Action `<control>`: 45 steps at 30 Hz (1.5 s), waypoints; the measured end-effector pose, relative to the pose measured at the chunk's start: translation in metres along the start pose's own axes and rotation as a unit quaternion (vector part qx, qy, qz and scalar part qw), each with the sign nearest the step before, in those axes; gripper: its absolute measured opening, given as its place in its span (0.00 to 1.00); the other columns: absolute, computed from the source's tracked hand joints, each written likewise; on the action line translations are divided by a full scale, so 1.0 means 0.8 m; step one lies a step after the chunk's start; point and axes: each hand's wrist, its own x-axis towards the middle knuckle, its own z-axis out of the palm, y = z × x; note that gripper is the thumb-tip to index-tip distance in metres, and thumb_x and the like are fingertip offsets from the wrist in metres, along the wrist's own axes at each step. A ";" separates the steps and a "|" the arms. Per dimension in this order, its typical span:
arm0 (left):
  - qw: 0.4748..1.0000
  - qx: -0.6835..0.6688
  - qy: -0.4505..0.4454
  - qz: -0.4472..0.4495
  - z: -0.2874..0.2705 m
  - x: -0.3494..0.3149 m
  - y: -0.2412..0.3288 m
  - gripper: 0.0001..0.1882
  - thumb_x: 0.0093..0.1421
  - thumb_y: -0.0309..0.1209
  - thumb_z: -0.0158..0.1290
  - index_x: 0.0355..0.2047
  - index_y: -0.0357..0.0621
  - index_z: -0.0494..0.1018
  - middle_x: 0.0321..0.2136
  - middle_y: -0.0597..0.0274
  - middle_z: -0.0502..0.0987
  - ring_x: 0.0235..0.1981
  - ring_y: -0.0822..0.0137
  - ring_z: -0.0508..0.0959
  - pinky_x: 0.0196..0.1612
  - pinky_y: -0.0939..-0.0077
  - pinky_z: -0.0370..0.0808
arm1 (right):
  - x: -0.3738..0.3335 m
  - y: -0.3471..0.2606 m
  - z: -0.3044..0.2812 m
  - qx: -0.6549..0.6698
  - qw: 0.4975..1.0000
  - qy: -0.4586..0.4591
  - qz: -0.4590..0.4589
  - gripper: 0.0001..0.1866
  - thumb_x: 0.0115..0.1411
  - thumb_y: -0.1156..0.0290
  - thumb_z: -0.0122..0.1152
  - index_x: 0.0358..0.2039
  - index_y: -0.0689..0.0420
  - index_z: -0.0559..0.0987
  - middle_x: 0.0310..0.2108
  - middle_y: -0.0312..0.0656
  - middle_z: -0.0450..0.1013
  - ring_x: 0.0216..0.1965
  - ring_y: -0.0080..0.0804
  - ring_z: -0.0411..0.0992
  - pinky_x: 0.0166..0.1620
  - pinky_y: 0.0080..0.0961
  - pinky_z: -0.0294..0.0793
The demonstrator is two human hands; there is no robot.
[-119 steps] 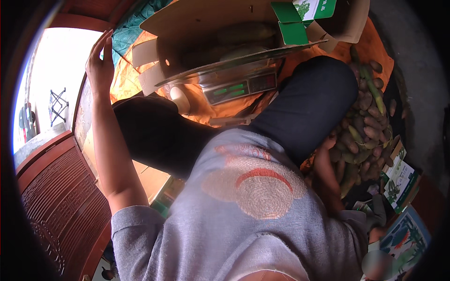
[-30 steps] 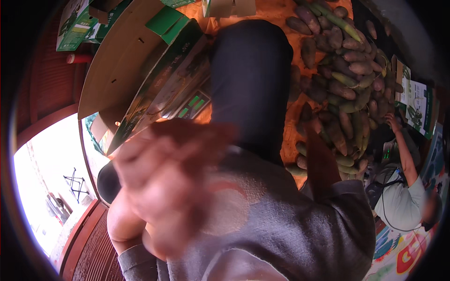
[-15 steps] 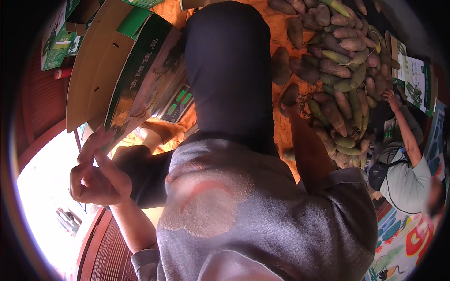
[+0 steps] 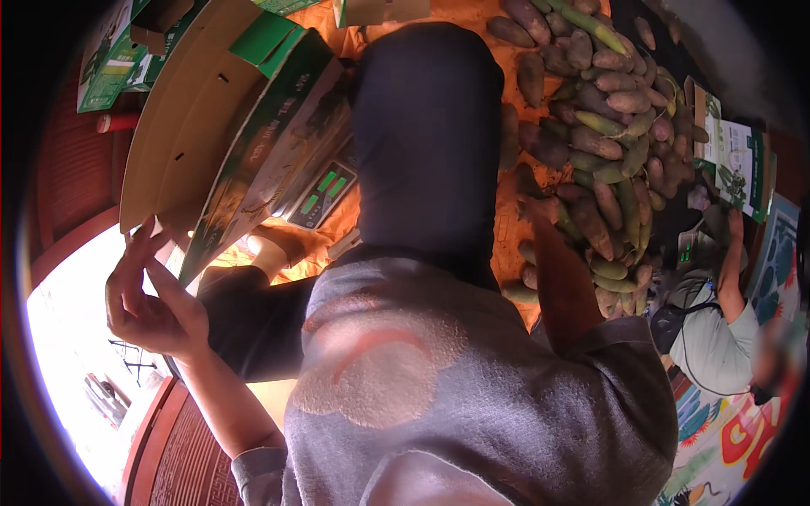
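Observation:
My left hand is raised at the left, fingers apart and bent, with nothing in it. Its fingertips are against or just beside the near edge of an open green-and-brown cardboard box. The box leans over a digital scale with green-lit displays. My right hand reaches to the near side of a heap of muddy green and reddish-brown roots, like radishes. Its fingers close on one dark root; the grip is partly in shadow.
An orange sheet lies under the heap. My bent knee stands between scale and roots. At the right a co-worker's hand is near a second scale and a printed box. More green boxes stand far left.
My left hand has moved slightly left along the box's edge. My right hand has shifted a little to the right with the root. The co-worker's hand has drawn back from the heap.

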 end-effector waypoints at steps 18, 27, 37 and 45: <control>0.969 0.031 -0.006 -0.246 -0.082 -0.025 -0.255 0.22 0.67 0.27 0.54 0.61 0.46 0.71 0.58 0.51 0.75 0.62 0.55 0.73 0.64 0.63 0.67 | -0.327 -0.276 -0.346 0.369 0.769 0.041 -0.519 0.39 0.54 0.67 0.76 0.63 0.62 0.67 0.60 0.48 0.66 0.62 0.38 0.65 0.62 0.32 0.65; 0.935 -0.002 -0.166 -0.314 -0.065 -0.048 -0.285 0.12 0.65 0.35 0.55 0.43 0.40 0.79 0.31 0.46 0.81 0.36 0.44 0.80 0.42 0.54 0.75 | -0.662 -0.423 -0.239 -0.018 0.565 -0.204 -0.799 0.36 0.49 0.63 0.76 0.57 0.61 0.72 0.49 0.44 0.74 0.52 0.33 0.73 0.55 0.31 0.72; 0.950 0.059 -0.152 -0.266 -0.057 -0.059 -0.289 0.12 0.65 0.39 0.55 0.39 0.44 0.80 0.28 0.48 0.81 0.34 0.45 0.80 0.39 0.53 0.75 | -0.725 -0.480 0.005 -0.326 0.554 -0.261 -0.720 0.51 0.45 0.39 0.72 0.58 0.70 0.73 0.54 0.61 0.74 0.57 0.52 0.73 0.59 0.39 0.72; 0.959 0.051 -0.148 -0.237 -0.056 -0.065 -0.284 0.11 0.65 0.36 0.55 0.40 0.43 0.81 0.27 0.47 0.80 0.33 0.45 0.80 0.38 0.54 0.76 | -0.688 -0.466 -0.059 -0.222 0.525 -0.230 -0.789 0.24 0.62 0.63 0.66 0.55 0.61 0.75 0.45 0.48 0.79 0.41 0.29 0.78 0.46 0.28 0.78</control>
